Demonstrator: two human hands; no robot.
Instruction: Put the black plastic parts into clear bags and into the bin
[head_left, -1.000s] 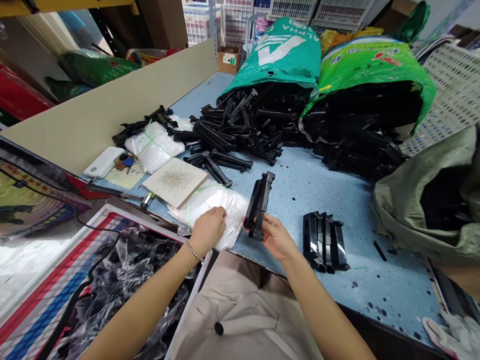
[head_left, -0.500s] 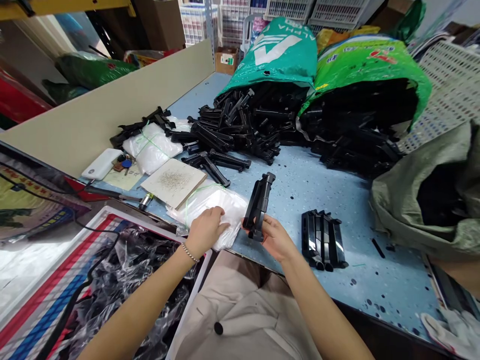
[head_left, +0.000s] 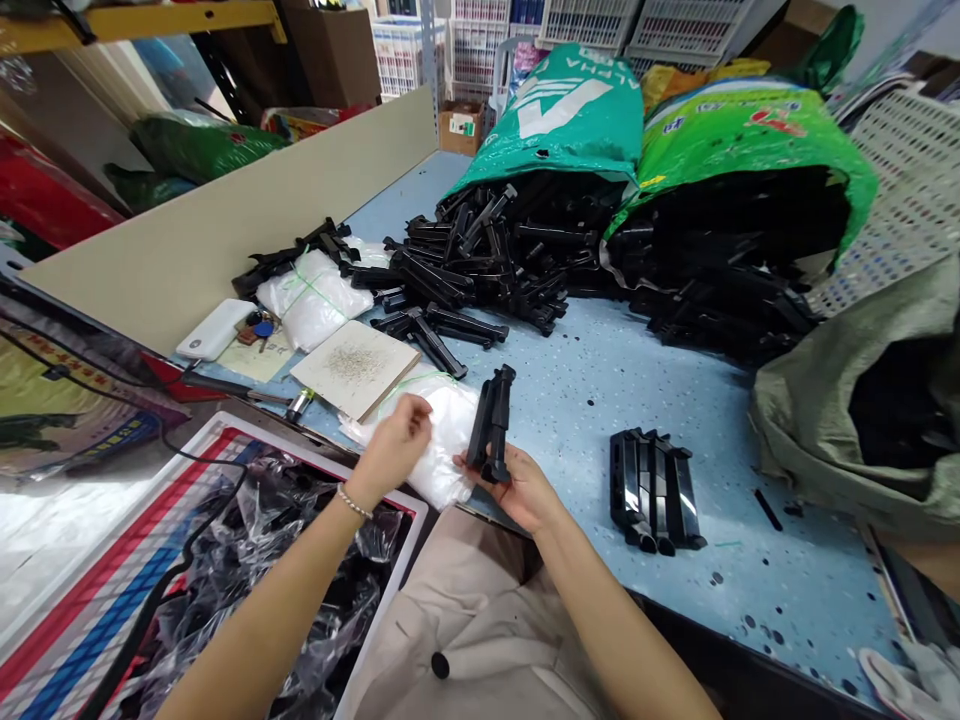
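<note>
My right hand [head_left: 517, 487] grips the lower end of a long black plastic part [head_left: 491, 424] and holds it tilted up over the near edge of the blue table [head_left: 600, 390]. My left hand [head_left: 394, 445] pinches a sheet off the stack of clear plastic bags [head_left: 450, 440] that is bound with a green band, just left of the black part. A neat row of several finished black parts [head_left: 654, 488] lies on the table to the right of my right hand.
A big heap of black parts [head_left: 480, 260] spills from a teal sack [head_left: 570, 110] and a green sack [head_left: 750, 140] at the back. A grey-green sack [head_left: 855, 420] sits right. A tile [head_left: 355, 367], another bag bundle [head_left: 311, 297], a power bank [head_left: 214, 330] and keys lie left; a bin of bagged parts [head_left: 247, 560] stands below.
My right hand has brought the black part left and nearer to the bags. My left hand has gone from lying on the stack to lifting a bag with pinched fingers.
</note>
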